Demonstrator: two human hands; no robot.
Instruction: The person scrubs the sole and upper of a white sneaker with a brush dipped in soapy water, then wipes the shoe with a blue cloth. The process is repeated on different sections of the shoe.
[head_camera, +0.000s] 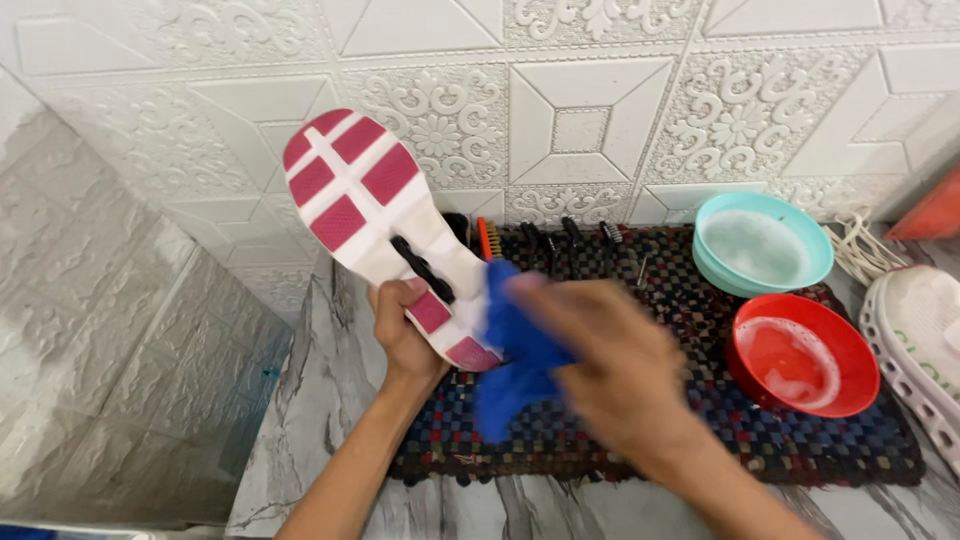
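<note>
My left hand (403, 335) grips a sneaker (375, 220) by its heel end, sole facing me; the sole is white with pink-red blocks and a black strip down the middle. My right hand (610, 365), blurred by motion, holds a blue cloth (510, 360) against the heel part of the sole. Both hands are above a dark woven checkered mat (700, 400) on a grey marble counter (320, 400).
A teal bowl (765, 245) and a red bowl (800, 355), both with soapy water, stand on the mat at right. Several brushes (545, 238) lie along the mat's back edge. A second white sneaker (925, 340) and white laces (860, 250) lie far right. An embossed white wall (600, 100) rises behind.
</note>
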